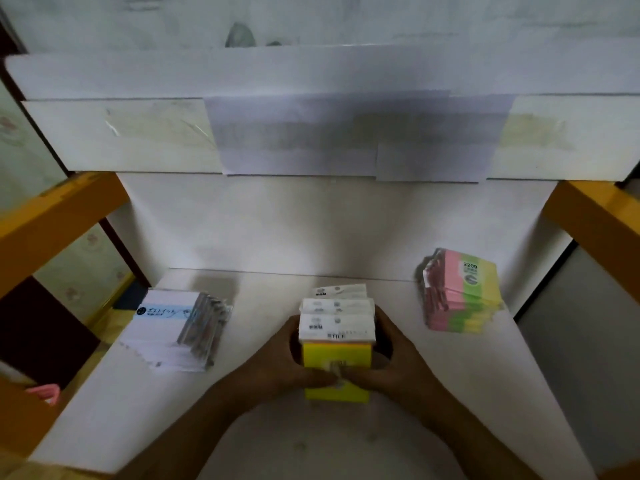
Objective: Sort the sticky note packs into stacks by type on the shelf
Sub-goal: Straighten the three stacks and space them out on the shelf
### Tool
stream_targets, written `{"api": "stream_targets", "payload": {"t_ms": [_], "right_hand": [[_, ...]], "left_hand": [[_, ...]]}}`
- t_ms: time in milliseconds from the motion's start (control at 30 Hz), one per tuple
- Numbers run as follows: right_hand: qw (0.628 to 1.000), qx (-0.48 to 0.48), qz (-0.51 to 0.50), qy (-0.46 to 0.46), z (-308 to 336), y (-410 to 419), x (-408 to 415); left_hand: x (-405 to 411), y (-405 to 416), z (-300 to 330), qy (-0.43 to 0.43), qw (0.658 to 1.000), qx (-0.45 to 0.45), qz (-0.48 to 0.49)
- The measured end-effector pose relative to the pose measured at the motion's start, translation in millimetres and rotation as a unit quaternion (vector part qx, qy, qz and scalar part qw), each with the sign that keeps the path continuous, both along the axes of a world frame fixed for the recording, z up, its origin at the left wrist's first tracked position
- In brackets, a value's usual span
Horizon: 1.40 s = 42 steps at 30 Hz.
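Packs on shelf, three stacks. White stack left: leaning, may slide. Yellow stack centre: left hand and right hand closed round it; uneven squeeze could fan it. Pink-green stack right: splayed.

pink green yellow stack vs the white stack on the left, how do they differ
The pink, green and yellow stack shows three colour bands; the white stack is plain white with a pale blue label. The striped one sits at the right of the shelf, squared up; the white one sits left, its packs fanned loosely. Neither is touched by a hand, and both rest on the shelf.
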State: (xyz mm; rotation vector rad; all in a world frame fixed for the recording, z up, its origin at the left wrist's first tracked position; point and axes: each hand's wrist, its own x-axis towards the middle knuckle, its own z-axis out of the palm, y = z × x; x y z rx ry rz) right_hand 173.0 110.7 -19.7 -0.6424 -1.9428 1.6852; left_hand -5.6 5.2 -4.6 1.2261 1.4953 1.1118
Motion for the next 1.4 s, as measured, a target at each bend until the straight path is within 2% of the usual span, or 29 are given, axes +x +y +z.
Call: {"api": "stream_targets", "payload": {"t_ms": [67, 167, 267, 333, 433, 533, 633, 733, 867, 1000, 1133, 1233, 1333, 1400], "right_hand": [[0.998, -0.059, -0.013, 0.008, 6, 0, -14], [0.99, -0.123, -0.066, -0.02, 11, -5, -37], [0.979, -0.171, -0.096, -0.061, 9, -12, -55], [0.973, -0.192, -0.106, -0.064, 11, -14, -64], [0.976, -0.175, -0.12, -0.055, 16, -12, -75], [0.978, -0.182, -0.103, 0.01, 19, -7, -79], [0.974, -0.21, -0.08, 0.023, 15, -6, -76], [0.975, -0.203, -0.088, -0.01, 8, -8, -76], [0.975, -0.175, -0.112, -0.079, 9, -11, -76], [0.976, -0.134, -0.127, -0.118, 4, -18, -73], [0.964, -0.096, -0.144, -0.202, 7, -23, -68], [0.967, -0.133, -0.163, -0.146, 0, -22, -70], [0.965, -0.187, -0.166, -0.084, 9, -27, -68], [0.964, -0.195, -0.174, -0.042, 12, -30, -63]], "left_hand": [[-4, 1, 4, -0.077, 0.995, -0.032, 0.054], [-10, 3, 10, -0.148, 0.979, -0.084, 0.115], [-11, 6, 19, -0.141, 0.969, -0.132, 0.155], [-15, 6, 23, -0.14, 0.966, -0.133, 0.171], [-26, 9, 24, -0.16, 0.965, -0.102, 0.182], [-33, 11, 27, -0.19, 0.963, -0.057, 0.185], [-33, 11, 24, -0.194, 0.961, -0.069, 0.185], [-30, 9, 19, -0.176, 0.963, -0.123, 0.166], [-25, 4, 20, -0.184, 0.957, -0.146, 0.172], [-18, -1, 13, -0.161, 0.961, -0.138, 0.177], [-15, -3, 11, -0.117, 0.969, -0.124, 0.177], [-14, -3, 7, -0.042, 0.971, -0.137, 0.189], [0, -4, 12, -0.105, 0.974, -0.09, 0.18], [6, -7, 12, -0.113, 0.968, -0.048, 0.22]]}}
